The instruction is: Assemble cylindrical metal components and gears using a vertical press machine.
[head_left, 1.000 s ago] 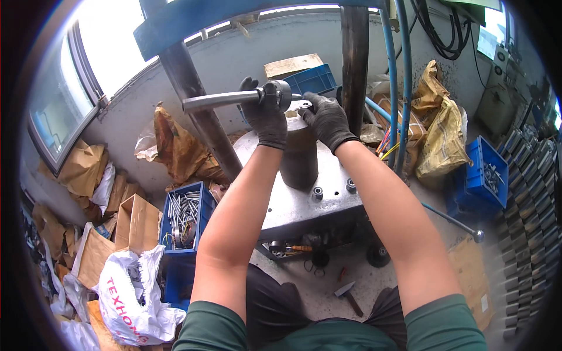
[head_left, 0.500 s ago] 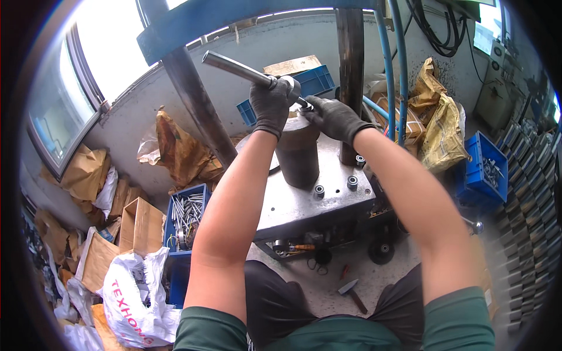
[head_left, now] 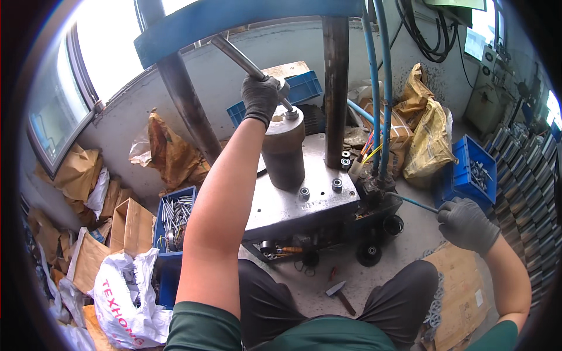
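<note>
My left hand, in a dark grey glove, is closed around a shiny steel shaft. The shaft leans, its upper end reaching toward the blue crossbeam of a press frame. Its thinner lower end meets a small ring-shaped part on top of a thick steel cylinder. The cylinder stands upright on a metal press table. To the right, my gloved right hand is closed around the end of a thin blue lever. That lever runs from the machinery beside the table.
Small bearings sit on the table. Press posts and blue hoses rise behind it. Left stands a blue bin of metal pins; right, another blue bin. A hammer lies on the floor near flattened cardboard.
My right hand has left the lower end of the shaft and moved right and down onto the lever. My left hand still holds the shaft, whose upper end now sits nearer the crossbeam.
</note>
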Demonstrator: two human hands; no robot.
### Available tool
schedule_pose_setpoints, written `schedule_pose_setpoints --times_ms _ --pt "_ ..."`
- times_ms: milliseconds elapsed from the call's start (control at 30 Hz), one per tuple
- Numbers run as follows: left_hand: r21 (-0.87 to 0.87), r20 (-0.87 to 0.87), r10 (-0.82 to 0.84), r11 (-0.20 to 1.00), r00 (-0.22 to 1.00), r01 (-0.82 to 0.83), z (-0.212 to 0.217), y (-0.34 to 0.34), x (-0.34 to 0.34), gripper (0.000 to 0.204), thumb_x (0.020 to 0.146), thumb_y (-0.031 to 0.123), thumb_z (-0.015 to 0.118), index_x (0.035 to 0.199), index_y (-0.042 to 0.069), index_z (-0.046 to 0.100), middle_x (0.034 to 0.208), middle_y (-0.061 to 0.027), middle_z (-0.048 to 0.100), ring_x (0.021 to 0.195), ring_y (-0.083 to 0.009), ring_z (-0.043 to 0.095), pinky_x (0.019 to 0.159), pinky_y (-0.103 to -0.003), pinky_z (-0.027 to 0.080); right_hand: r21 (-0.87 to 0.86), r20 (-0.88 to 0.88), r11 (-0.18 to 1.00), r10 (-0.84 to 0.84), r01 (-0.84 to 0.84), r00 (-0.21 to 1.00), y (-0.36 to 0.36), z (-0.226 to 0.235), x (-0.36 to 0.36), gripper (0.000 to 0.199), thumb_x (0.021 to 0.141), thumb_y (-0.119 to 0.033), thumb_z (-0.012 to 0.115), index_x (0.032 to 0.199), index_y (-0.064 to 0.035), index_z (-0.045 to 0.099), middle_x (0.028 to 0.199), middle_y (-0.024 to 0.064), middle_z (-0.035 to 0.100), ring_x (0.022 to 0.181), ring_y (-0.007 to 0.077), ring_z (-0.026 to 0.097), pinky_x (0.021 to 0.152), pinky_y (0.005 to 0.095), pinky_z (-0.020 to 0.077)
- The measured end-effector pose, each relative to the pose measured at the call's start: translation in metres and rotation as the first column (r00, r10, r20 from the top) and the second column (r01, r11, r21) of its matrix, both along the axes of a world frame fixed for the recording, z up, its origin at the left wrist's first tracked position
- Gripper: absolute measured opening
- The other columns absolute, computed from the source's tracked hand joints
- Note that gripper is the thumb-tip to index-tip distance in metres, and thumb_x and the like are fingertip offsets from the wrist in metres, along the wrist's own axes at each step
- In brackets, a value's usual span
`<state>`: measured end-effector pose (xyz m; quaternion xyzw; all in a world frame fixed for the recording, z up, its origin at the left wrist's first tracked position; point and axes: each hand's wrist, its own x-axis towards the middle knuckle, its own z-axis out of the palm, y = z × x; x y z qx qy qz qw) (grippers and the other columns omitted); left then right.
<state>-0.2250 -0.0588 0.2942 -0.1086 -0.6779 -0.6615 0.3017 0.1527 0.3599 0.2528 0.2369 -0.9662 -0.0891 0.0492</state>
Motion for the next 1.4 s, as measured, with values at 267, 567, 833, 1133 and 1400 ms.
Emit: schedule_pose_setpoints --times_ms 267,567,833,1133,1400 --pt "0.059 -0.048 -0.132 0.989 0.99 0.135 0.001 -0.007 0.014 0.003 0.089 -0.004 0.069 0.092 -0.004 0.07 0.084 -0.0143 0.075 0.071 -0.0235 0.076 0.063 -0.033 0.065 -0.347 -0.602 0.925 -0.092 -0.155 0.793 -0.012 0.017 -0.072 0.016 0.088 -0.013 0.073 0.1 -0.0058 0.065 0.097 0.0154 0.067 0.089 0.0365 0.068 0.08 0.0462 0.0553" --pt "-0.001 -0.034 -0.063 0.998 0.997 0.063 0.007 -0.002 0.023 0.009 0.087 -0.004 0.071 0.088 0.001 0.064 0.08 -0.0083 0.07 0.071 -0.0201 0.073 0.066 -0.033 0.063 -0.462 -0.673 0.887 -0.339 -0.016 0.657 -0.003 0.049 -0.187 0.062 0.1 -0.059 0.064 0.134 -0.007 0.067 0.116 0.0205 0.074 0.104 0.0384 0.074 0.089 0.0467 0.0593" --pt "-0.117 0.021 -0.012 0.993 1.0 0.014 0.019 0.009 0.021 0.009 0.087 -0.004 0.071 0.092 0.0 0.064 0.082 -0.0098 0.069 0.071 -0.0203 0.073 0.064 -0.033 0.062 -0.58 -0.526 0.795 -0.532 0.177 0.663 0.011 0.044 -0.203 0.028 0.095 -0.025 0.068 0.119 -0.0124 0.075 0.114 0.0175 0.076 0.103 0.0371 0.074 0.091 0.0465 0.0595" --pt "-0.322 0.02 -0.051 0.945 0.998 0.055 0.023 0.018 -0.001 0.013 0.088 -0.004 0.072 0.093 0.002 0.061 0.077 -0.0069 0.065 0.07 -0.0185 0.073 0.059 -0.031 0.062 -0.422 -0.475 0.869 -0.456 0.259 0.753 -0.015 0.061 -0.18 0.026 0.098 -0.033 0.066 0.102 -0.0095 0.076 0.101 0.0178 0.077 0.097 0.0383 0.074 0.09 0.0484 0.0582" --pt "-0.673 0.0 0.213 0.723 0.977 -0.158 0.047 0.033 -0.009 0.03 0.086 0.021 0.073 0.111 0.003 0.071 0.099 -0.023 0.077 0.099 -0.0375 0.076 0.09 -0.045 0.06 -0.532 -0.49 0.825 -0.485 0.192 0.725 0.003 0.043 -0.169 0.022 0.095 -0.021 0.065 0.109 -0.0075 0.074 0.105 0.0196 0.075 0.1 0.0391 0.073 0.091 0.0478 0.0573"
